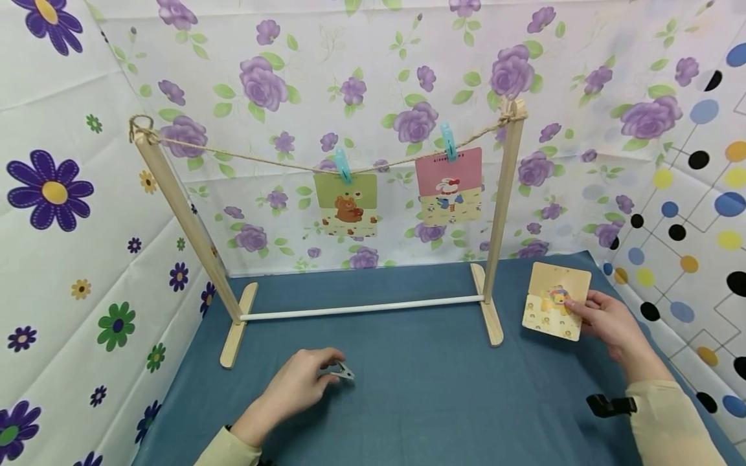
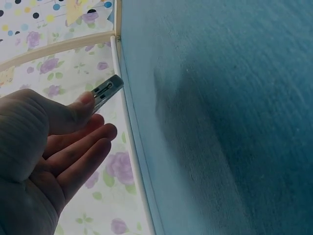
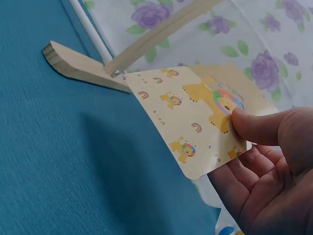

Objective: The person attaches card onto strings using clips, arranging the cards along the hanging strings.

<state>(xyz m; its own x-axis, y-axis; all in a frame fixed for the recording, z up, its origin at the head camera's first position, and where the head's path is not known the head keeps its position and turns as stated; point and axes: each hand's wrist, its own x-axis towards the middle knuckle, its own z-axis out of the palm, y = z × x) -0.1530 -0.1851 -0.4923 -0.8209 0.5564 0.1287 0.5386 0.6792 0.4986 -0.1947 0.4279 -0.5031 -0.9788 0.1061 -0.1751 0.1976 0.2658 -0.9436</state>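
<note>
Left hand (image 1: 300, 382) pinching grey peg (image 1: 340, 371) off cloth; right hand (image 1: 606, 320), at 3 o'clock, gripping lion card (image 1: 555, 300) by edge, raised clear.

Flowered sheets formed the walls: purple roses (image 1: 262, 81) on the far one, big violet daisies (image 1: 49, 191) on the left, coloured dots (image 1: 702, 207) on the right. A blue cloth (image 1: 419, 388) covered the table under even, soft light.

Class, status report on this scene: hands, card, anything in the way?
Left hand pinches clip. Right hand holds lion card. Nothing in the way.
</note>
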